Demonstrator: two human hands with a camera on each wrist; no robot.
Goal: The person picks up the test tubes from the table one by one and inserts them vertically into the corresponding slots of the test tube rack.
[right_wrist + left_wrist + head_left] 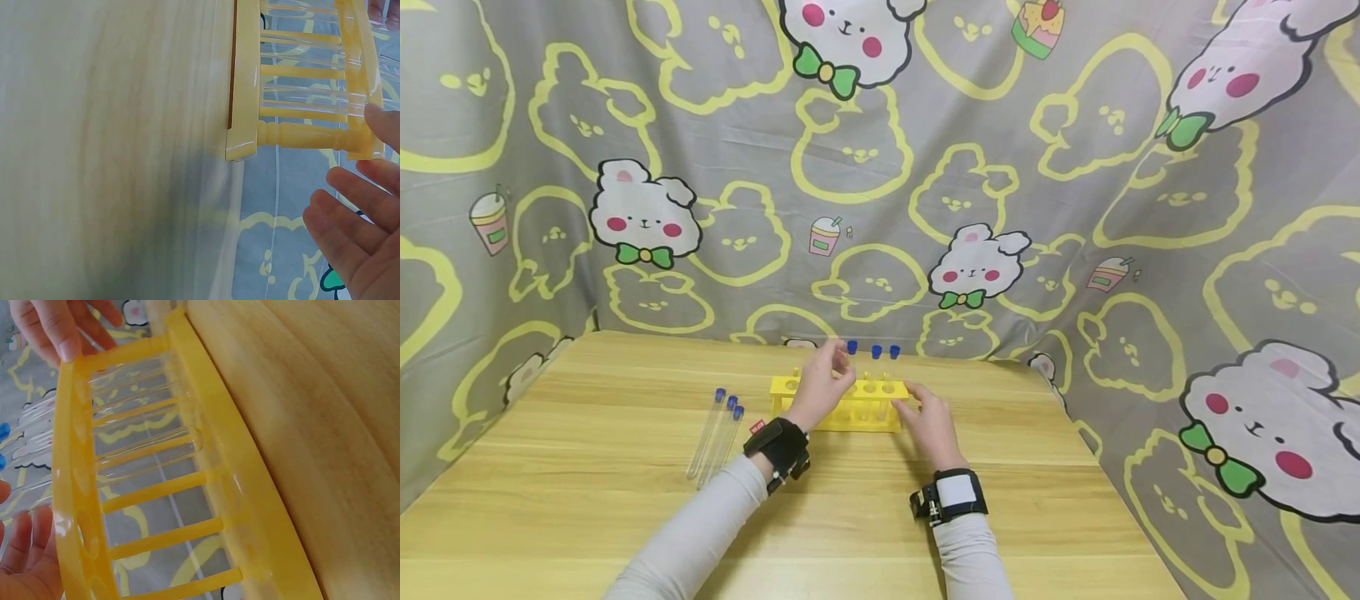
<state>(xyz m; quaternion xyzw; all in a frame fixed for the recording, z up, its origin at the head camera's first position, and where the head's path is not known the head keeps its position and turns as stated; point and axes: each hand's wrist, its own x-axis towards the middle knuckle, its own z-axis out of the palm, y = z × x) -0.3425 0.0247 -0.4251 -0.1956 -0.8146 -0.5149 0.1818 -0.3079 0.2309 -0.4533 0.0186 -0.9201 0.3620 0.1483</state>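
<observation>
Left fingers (837, 354): you're pinching the blue-capped tube (852, 350) just under its cap, above the yellow rack (850, 410).
Right fingers (916, 393): yours lie straight and relaxed against the rack's right end, gripping nothing; I judge they brace it from sliding.
Pinched tube: upright between your left fingertips, its lower part already down in a rack hole.
Seated tubes (883, 357): two stand just right of your left fingers, between both hands.
Loose tubes (718, 429): three lie flat on the surface (587, 500), left of your left wrist.
</observation>
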